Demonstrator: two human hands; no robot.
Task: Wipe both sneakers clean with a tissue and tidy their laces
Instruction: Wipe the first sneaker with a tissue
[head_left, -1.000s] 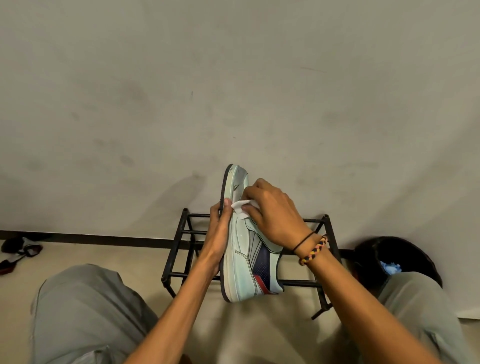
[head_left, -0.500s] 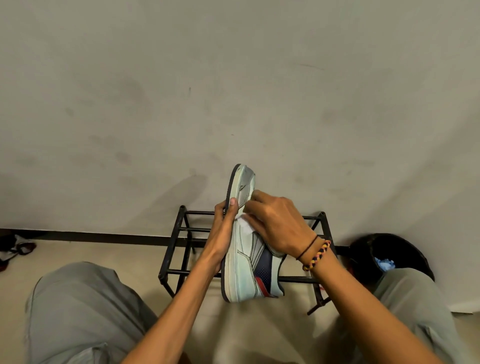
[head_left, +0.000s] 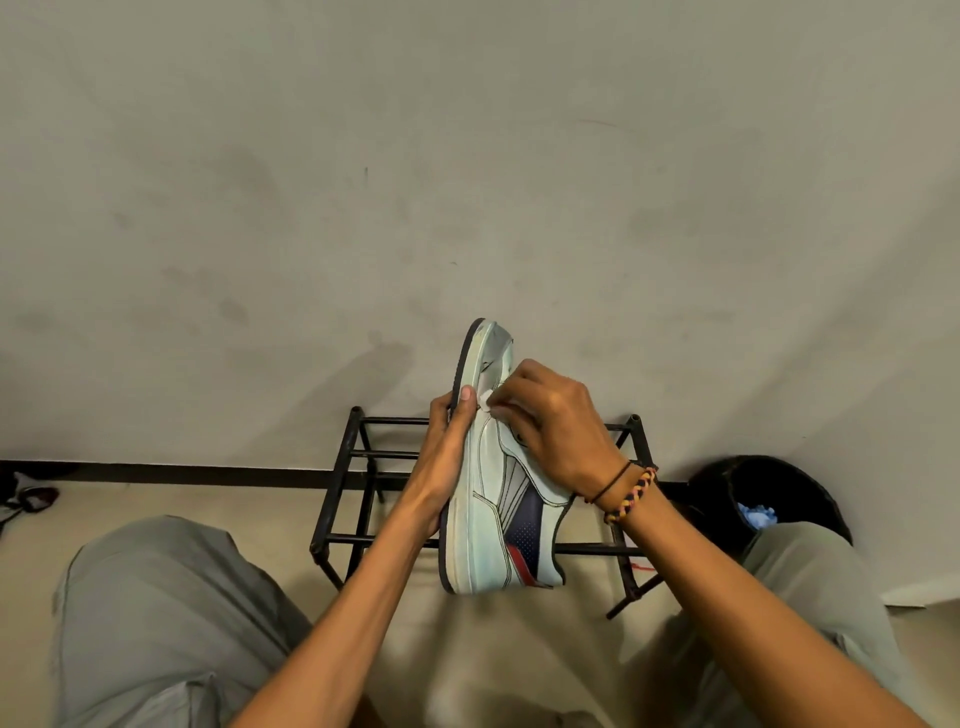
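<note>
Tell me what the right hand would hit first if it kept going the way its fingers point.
The right hand points left across the sneaker; past the tissue it pinches, it would likely meet the left hand's thumb first.

tissue (head_left: 487, 402) mostly under right hand (head_left: 553, 426), laces hidden

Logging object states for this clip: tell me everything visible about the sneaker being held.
The sneaker is pale mint-white with dark stitching, a navy perforated side panel, a red heel accent and a dark outsole edge. It is held in the air on its side, toe pointing away, above the black rack. The left hand grips the sole side; the right hand presses a white tissue near the toe.
</note>
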